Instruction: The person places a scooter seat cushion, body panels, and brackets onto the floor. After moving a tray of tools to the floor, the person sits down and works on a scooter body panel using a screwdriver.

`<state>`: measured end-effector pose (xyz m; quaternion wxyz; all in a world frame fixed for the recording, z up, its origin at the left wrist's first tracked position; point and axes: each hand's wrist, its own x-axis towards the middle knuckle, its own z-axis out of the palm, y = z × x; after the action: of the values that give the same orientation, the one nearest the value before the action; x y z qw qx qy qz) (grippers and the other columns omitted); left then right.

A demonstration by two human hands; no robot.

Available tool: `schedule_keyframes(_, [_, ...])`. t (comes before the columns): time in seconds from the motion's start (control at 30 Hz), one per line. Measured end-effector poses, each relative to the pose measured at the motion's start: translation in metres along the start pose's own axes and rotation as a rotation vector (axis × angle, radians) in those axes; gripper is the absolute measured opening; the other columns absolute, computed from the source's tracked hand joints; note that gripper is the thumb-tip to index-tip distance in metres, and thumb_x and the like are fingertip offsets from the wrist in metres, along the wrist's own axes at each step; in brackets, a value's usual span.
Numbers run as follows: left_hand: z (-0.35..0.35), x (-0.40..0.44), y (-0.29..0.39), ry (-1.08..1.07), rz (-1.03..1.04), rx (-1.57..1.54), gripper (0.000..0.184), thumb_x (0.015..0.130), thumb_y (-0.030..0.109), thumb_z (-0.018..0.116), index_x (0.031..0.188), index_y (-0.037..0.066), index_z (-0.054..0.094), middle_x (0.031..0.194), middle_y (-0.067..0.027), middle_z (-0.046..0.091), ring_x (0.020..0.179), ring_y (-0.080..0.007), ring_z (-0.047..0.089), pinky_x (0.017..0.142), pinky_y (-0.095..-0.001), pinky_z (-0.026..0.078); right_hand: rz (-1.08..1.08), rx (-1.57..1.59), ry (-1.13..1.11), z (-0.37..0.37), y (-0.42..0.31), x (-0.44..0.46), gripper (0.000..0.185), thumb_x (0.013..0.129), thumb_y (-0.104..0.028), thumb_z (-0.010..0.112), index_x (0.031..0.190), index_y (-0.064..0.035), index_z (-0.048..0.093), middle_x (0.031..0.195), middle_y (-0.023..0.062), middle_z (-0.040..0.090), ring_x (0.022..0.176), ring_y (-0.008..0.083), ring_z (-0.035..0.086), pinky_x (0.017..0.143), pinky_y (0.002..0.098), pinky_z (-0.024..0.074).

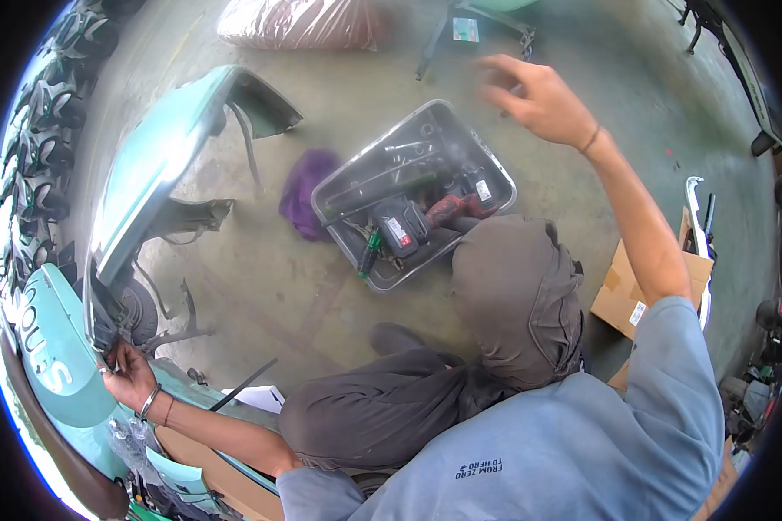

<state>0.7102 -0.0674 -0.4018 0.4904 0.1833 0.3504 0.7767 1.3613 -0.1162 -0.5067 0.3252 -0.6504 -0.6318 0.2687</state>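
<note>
At the left, my left hand (131, 379) is at the lower edge of a mint-green scooter's front panel (152, 174), its fingers pinched together. What they hold, if anything, is too small to make out. My right hand (543, 102) is raised beyond the tool bin, its fingertips blurred, thumb and fingers apart, with nothing visible in it. Below and left of it, a clear plastic bin (328, 187) holds a red and black power tool (452, 208), a black battery pack (398, 227), a green-handled screwdriver (370, 253) and loose metal parts.
A purple cloth (307, 193) lies against the bin's left side. A cardboard box (621, 291) stands at my right. A plastic-wrapped bundle (300, 23) lies at the far side. Mint-green bodywork (56, 343) with lettering is at lower left. Several scooters (48, 156) line the left edge.
</note>
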Motion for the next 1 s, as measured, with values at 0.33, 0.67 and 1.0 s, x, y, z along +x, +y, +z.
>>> schedule_keyframes(0.33, [-0.076, -0.035, 0.027, 0.417, 0.024, 0.628, 0.030, 0.091, 0.024, 0.046, 0.101, 0.002, 0.064, 0.097, -0.0067, 0.066, 0.086, -0.0213, 0.062, 0.076, -0.0326, 0.051, 0.065, 0.952, -0.765, 0.164, -0.073, 0.043, 0.059, 0.089, -0.039, 0.056, 0.128, 0.0047, 0.046, 0.110, 0.0169, 0.060, 0.091, 0.0200, 0.062, 0.077, 0.0302, 0.0513])
schedule_keyframes(0.67, [-0.078, -0.051, 0.024, 0.293, 0.209, 1.132, 0.028, 0.089, 0.021, 0.045, 0.100, 0.000, 0.061, 0.093, -0.0100, 0.065, 0.078, -0.0225, 0.062, 0.073, -0.0361, 0.052, 0.110, 1.258, -0.719, 0.170, -0.062, 0.043, 0.054, 0.089, -0.028, 0.056, 0.129, 0.0049, 0.044, 0.109, 0.0166, 0.061, 0.094, 0.0203, 0.059, 0.077, 0.0296, 0.0486])
schedule_keyframes(1.0, [-0.082, -0.056, 0.017, 0.261, 0.061, 0.718, 0.033, 0.089, 0.020, 0.042, 0.106, -0.001, 0.061, 0.102, -0.0124, 0.064, 0.088, -0.0260, 0.062, 0.081, -0.0390, 0.050, -0.045, 0.951, -0.357, 0.161, -0.069, 0.048, 0.059, 0.080, -0.025, 0.067, 0.128, -0.0003, 0.045, 0.112, 0.0166, 0.058, 0.098, 0.0248, 0.058, 0.085, 0.0347, 0.0464])
